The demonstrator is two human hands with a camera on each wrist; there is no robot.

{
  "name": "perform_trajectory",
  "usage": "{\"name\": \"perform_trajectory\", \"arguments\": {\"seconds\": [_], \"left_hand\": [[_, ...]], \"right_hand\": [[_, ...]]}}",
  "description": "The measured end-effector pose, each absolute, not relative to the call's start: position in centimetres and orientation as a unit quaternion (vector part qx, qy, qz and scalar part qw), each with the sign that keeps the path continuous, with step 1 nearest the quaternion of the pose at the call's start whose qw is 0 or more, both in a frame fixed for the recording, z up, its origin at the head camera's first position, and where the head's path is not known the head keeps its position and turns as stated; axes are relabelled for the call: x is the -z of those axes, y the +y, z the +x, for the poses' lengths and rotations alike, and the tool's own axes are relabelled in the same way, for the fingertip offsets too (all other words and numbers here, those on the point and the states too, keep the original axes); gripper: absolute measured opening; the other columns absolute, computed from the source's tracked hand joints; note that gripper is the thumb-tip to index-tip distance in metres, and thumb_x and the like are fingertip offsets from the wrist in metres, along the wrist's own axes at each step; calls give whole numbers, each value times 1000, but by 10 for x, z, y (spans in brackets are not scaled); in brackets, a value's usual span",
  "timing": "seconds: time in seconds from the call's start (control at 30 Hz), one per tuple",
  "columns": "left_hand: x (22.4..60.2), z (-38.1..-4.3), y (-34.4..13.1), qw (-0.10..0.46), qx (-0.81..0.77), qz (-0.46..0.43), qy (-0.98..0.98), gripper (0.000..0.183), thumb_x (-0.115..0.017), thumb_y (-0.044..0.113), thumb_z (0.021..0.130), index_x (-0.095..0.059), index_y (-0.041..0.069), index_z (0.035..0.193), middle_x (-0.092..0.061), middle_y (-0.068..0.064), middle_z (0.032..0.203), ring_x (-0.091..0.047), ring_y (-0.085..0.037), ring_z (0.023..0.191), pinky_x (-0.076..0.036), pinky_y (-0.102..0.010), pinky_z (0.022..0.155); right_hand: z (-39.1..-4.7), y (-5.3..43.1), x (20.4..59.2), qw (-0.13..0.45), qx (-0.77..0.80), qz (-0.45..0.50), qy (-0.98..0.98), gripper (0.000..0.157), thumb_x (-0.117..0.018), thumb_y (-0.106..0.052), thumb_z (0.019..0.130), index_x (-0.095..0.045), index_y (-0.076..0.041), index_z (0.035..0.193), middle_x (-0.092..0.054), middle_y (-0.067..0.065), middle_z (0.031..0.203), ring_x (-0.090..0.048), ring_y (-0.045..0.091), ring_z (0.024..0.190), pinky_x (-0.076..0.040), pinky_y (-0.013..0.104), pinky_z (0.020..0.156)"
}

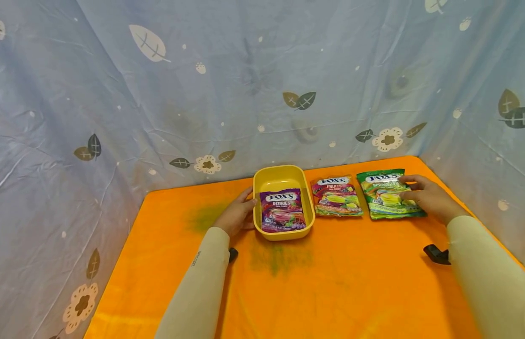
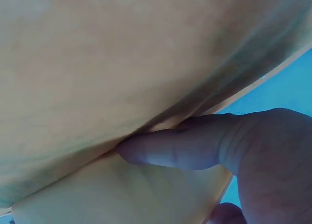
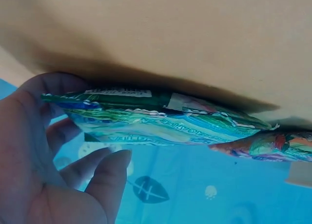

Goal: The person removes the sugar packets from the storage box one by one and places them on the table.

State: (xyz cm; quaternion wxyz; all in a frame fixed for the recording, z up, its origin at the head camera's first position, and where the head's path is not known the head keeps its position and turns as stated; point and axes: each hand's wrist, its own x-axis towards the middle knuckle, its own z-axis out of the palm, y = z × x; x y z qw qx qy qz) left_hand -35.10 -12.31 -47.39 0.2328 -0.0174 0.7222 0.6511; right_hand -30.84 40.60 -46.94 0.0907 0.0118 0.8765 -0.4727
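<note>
My left hand (image 1: 237,214) is at the left wall of a yellow plastic tray (image 1: 284,235), its fingers along the outside. In the left wrist view its thumb (image 2: 170,147) lies straight against the tray's pale side (image 2: 141,190); the other fingers are mostly hidden. Inside the tray lies a purple bag of Fox's Berries candy (image 1: 282,212). At the right edge of a green bag of Fox's Spring candy (image 1: 387,195) is my right hand (image 1: 432,197), fingers spread. The right wrist view shows some fingers reaching past the bag's edge, the thumb (image 3: 109,180) apart from it.
Between the tray and the green bag lies an orange-red bag of Fox's Fruits candy (image 1: 336,197). An orange cloth (image 1: 330,282) covers the table. Light blue patterned curtains (image 1: 245,94) enclose its back and sides.
</note>
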Motion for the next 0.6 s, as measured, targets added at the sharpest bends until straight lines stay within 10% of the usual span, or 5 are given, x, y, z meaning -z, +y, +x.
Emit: {"name": "perform_trajectory", "arguments": {"seconds": [0.27,0.6], "left_hand": [[473,-351,-124,234,-651,-18,722,57,-53,39,97,-28,45,148,-52,-2,134,-63,-25,103,-55,-43,76],[474,-351,-123,235,-661,-18,712,58,-53,37,98,-27,42,150,-55,-4,130,-63,-26,102,-55,-45,76]], "right_hand": [[-306,416,467,58,494,34,867,68,-55,-36,97,-24,-9,151,-30,24,142,-51,31,85,-49,38,62],[-301,413,449,-16,499,46,865,65,-54,-42,96,-30,-15,149,-39,17,138,-58,17,103,-52,27,77]]}}
